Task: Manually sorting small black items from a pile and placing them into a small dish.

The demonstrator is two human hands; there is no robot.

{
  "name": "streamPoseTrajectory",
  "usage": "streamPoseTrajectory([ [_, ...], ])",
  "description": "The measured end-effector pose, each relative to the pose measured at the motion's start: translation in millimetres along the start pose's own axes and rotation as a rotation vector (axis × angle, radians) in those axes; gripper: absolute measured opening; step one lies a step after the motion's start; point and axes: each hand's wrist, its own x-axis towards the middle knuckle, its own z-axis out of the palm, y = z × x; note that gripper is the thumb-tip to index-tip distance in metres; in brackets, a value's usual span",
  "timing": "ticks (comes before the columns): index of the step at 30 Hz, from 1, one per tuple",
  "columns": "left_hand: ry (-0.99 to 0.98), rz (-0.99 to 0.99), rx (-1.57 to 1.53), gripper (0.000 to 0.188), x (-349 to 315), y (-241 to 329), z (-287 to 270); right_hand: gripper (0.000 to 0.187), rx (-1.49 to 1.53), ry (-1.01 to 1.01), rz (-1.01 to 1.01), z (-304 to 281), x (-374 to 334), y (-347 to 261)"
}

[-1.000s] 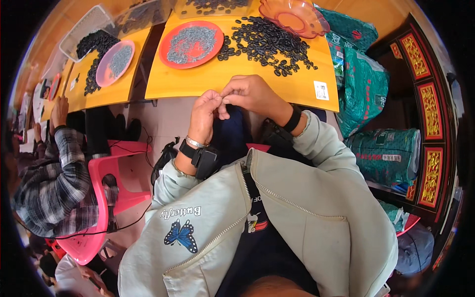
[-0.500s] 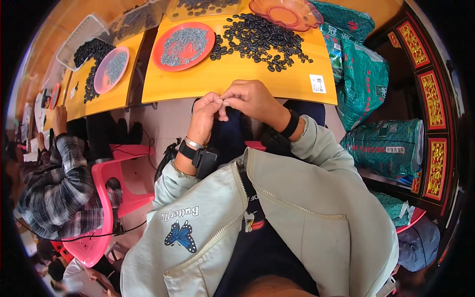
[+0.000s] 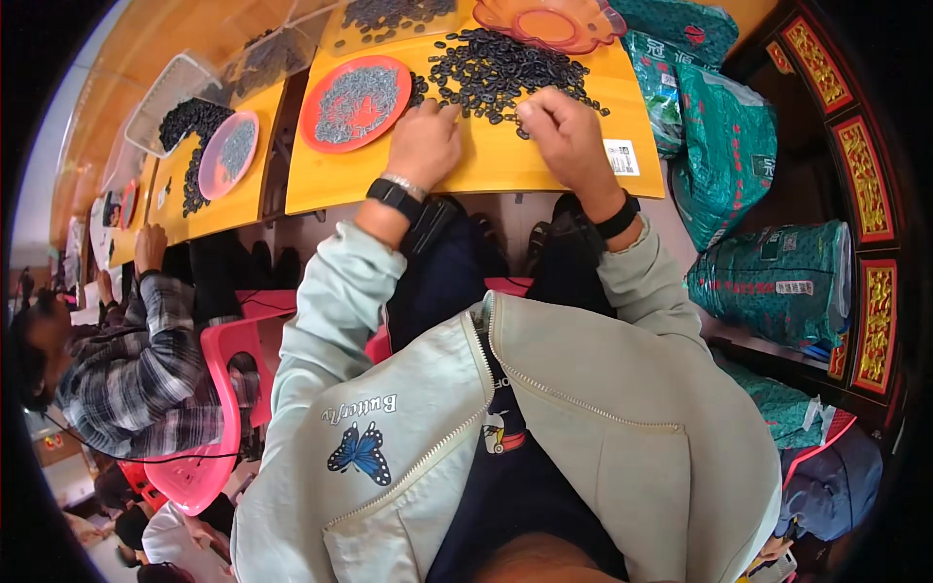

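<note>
My left hand [image 3: 425, 146] is over the yellow table, beside the right rim of a red plate [image 3: 309, 115] that holds a heap of small silvery metal pieces [image 3: 360, 97]. Its fingers curl down, and whatever they may hold is hidden. Over the lower right edge of a spread of small black oval pieces [image 3: 505, 73] is my right hand [image 3: 569, 141]. Thumb and forefinger are bent close together by the black pieces; I cannot make out what is between them. A few more black pieces lie between the red plate and my left hand.
An orange scalloped dish [image 3: 549, 24] and a clear bin of black pieces [image 3: 389, 17] stand at the back. Green bags [image 3: 719, 165] are stacked to the right. On the left, a person in a plaid sleeve [image 3: 170, 321] sits by another table with a pink plate [image 3: 206, 170].
My hands were together at the table's near edge, fingertips touching. They have parted and reached forward, the left toward the red plate, the right to the black pieces.
</note>
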Motion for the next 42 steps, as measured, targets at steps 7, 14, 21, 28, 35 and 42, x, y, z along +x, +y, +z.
streamPoseTrajectory([
  [7,-0.131,0.027,0.274,0.022,9,7,25,0.012,0.054,0.107,-0.017,-12,3,0],
  [14,-0.128,0.059,0.328,0.024,-10,13,17,0.012,-0.073,0.116,-0.082,-11,4,-6],
  [21,-0.029,0.114,0.082,0.017,-56,30,3,0.012,-0.058,0.095,-0.091,-10,5,0],
  [28,0.048,0.102,-0.030,0.021,-63,18,8,0.014,-0.078,0.068,-0.143,-5,2,-1],
  [35,0.065,0.123,-0.093,0.029,-66,12,5,0.014,-0.061,0.026,-0.079,-4,1,5],
  [42,0.031,0.165,-0.068,0.029,-69,9,5,0.015,-0.053,-0.012,-0.064,0,1,8],
])
